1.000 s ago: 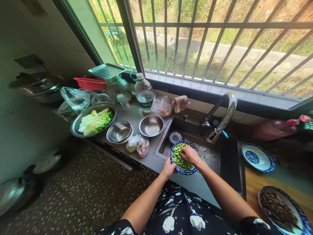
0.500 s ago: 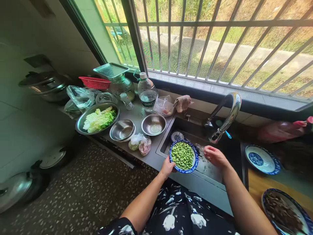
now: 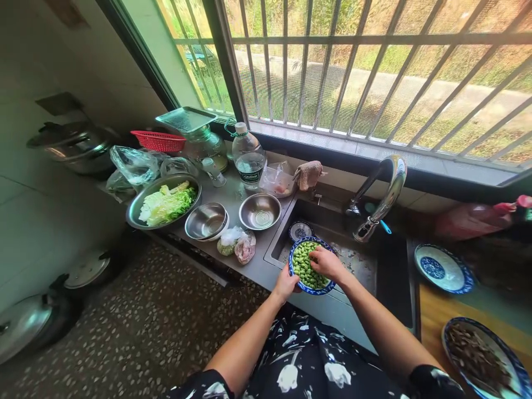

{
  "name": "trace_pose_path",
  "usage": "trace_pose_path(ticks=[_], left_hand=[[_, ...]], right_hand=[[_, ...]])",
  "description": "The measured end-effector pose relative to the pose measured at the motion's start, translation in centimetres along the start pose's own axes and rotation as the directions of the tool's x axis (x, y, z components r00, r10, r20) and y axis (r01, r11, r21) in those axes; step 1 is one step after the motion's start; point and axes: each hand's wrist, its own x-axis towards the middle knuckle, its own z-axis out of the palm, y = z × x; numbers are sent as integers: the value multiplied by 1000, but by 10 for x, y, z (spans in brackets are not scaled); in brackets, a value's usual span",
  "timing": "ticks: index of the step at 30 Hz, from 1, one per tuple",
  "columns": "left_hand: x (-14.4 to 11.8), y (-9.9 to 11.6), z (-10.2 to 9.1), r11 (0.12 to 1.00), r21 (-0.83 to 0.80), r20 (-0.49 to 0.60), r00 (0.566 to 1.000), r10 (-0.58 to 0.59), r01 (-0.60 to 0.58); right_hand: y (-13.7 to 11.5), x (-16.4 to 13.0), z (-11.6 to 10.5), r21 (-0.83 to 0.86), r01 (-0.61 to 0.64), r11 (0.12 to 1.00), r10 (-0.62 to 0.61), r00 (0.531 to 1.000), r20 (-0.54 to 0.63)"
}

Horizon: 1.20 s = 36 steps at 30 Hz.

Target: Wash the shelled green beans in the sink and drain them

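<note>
Your left hand [image 3: 286,284] grips bowl [image 3: 296,272] rim, bowl tipped twd sink [image 3: 366,260]; right hand [image 3: 328,262], fingers curled, rests in beans [image 3: 305,266].

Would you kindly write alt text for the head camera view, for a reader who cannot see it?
A person's left hand holds a blue-rimmed bowl of green beans over a steel sink while the right hand rests in the beans. To the left, a counter holds steel bowls below a barred window.

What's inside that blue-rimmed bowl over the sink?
The bowl holds green beans. The right hand rests in them, covering some; the bowl's bottom is hidden. The left hand holds its rim.
</note>
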Motion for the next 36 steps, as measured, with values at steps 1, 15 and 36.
trace_pose_path(ticks=[1, 15, 36], left_hand=[[-1, 0, 0, 1000, -1, 6, 1000, 5, -5], [0, -4, -4, 999, -12, 30, 998, 48, -48], [0, -4, -14, 999, -35, -3, 1000, 11, -11]], right_hand=[[-3, 1, -2, -45, -3, 999, 5, 999, 36], [7, 5, 0, 324, -36, 945, 72, 993, -97], [64, -50, -13, 880, -187, 437, 225, 970, 94]])
